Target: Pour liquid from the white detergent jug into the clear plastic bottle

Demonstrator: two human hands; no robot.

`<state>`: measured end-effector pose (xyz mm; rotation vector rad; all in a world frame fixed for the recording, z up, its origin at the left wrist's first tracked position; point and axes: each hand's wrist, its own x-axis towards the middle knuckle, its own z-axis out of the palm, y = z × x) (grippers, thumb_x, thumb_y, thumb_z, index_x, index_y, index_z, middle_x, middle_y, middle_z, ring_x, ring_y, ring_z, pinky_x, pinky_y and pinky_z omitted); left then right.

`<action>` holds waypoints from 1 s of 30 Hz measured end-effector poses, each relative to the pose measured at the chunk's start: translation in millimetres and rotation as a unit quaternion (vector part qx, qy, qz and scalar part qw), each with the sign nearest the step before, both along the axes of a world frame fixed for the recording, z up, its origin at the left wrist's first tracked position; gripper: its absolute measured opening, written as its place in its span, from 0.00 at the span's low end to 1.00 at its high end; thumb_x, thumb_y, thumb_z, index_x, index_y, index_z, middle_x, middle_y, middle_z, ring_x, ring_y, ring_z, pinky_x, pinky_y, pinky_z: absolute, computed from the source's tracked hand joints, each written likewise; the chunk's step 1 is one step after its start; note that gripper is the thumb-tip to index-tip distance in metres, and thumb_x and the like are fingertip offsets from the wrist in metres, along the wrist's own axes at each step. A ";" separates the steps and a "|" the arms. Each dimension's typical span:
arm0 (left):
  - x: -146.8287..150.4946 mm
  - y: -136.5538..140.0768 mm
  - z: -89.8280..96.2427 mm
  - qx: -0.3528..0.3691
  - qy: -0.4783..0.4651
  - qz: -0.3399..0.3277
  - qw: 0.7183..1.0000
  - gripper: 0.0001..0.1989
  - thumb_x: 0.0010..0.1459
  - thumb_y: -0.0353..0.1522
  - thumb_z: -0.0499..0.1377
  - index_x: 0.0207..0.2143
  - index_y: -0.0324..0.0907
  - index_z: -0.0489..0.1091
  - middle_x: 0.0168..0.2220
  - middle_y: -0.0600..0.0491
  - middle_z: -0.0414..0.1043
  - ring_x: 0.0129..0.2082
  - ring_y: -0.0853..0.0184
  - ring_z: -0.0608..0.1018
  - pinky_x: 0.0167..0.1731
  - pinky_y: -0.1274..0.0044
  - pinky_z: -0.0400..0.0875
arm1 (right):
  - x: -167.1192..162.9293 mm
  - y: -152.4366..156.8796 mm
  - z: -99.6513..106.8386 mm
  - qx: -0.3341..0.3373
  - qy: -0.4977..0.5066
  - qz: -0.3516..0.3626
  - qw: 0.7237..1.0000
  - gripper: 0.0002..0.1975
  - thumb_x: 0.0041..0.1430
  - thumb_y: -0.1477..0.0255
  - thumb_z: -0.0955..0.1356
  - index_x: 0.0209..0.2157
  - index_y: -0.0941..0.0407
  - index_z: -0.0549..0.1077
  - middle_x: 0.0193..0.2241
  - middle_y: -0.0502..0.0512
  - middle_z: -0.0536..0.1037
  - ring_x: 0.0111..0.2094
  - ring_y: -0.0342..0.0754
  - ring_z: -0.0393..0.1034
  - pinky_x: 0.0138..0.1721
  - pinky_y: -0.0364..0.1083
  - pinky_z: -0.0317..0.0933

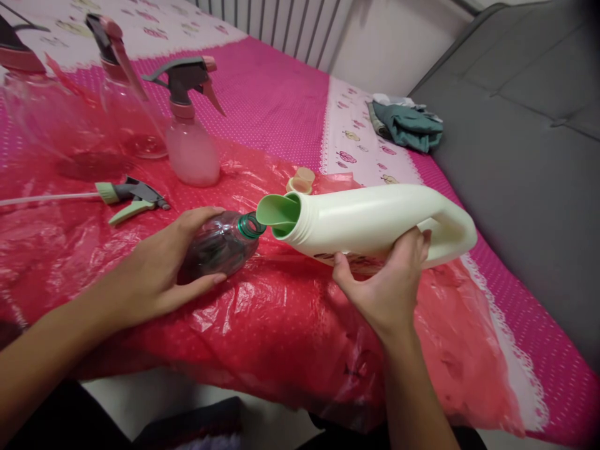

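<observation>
So your left hand (159, 259) is wrapped around the clear bottle (220, 247), thumb on the near side and fingers over the top of it, and the bottle is tipped over with its green-ringed neck pointing right. Your right hand (387, 281) has a good grip on the big pale jug (370, 215), thumb and fingers around its underside near the handle. The jug is lying almost level in the air, mouth facing left, and its green spout (277, 211) is right up at the bottle's opening; honestly can't tell if they're touching or if any liquid is coming out. Just behind the jug's mouth there's a yellowish cap (300, 181) sitting on the red plastic sheet (281, 331). Over on your left you've got a loose spray head (134, 197) lying on its side with its tube running off to the left, and past that a small spray bottle (193, 150) standing upright with cloudy pinkish stuff in it. Two more clear spray bottles (126, 119) stand further left. The plastic is spread over a pink dotted bedspread (276, 94), and there's a folded greenish cloth (407, 124) at the far right, by the grey padded panel (520, 125).
</observation>
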<state>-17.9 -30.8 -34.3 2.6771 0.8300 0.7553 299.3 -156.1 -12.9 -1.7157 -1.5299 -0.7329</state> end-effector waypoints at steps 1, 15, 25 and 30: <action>-0.2 0.2 -0.7 0.000 0.000 0.001 1.000 0.39 0.68 0.50 0.57 0.73 0.45 0.50 0.61 0.45 0.73 0.52 0.55 0.82 0.53 0.67 0.76 | -0.2 0.3 0.0 0.005 0.003 -0.001 1.000 0.35 0.54 0.53 0.69 0.56 0.60 0.63 0.49 0.68 0.70 0.56 0.71 0.66 0.63 0.80 0.52; -1.2 1.1 -2.6 -0.027 0.002 0.003 1.000 0.40 0.67 0.49 0.59 0.74 0.47 0.49 0.62 0.45 0.72 0.54 0.53 0.80 0.55 0.66 0.75 | -1.0 0.3 2.1 0.016 0.011 0.012 1.000 0.32 0.54 0.57 0.68 0.56 0.59 0.63 0.50 0.69 0.71 0.56 0.71 0.67 0.61 0.79 0.56; 0.3 -0.4 0.1 -0.027 0.000 -0.005 1.000 0.39 0.68 0.48 0.58 0.74 0.47 0.48 0.61 0.45 0.73 0.52 0.55 0.81 0.56 0.66 0.74 | 0.2 0.5 0.8 0.001 0.015 0.011 1.000 0.34 0.54 0.54 0.69 0.56 0.60 0.63 0.49 0.68 0.70 0.57 0.70 0.65 0.65 0.80 0.49; -1.1 1.0 -2.8 -0.018 0.006 0.007 1.000 0.40 0.67 0.49 0.59 0.74 0.47 0.49 0.62 0.46 0.71 0.53 0.55 0.81 0.56 0.68 0.74 | 0.4 1.8 -1.4 0.016 0.018 0.009 1.000 0.33 0.52 0.55 0.69 0.55 0.59 0.64 0.48 0.67 0.71 0.56 0.70 0.66 0.66 0.79 0.49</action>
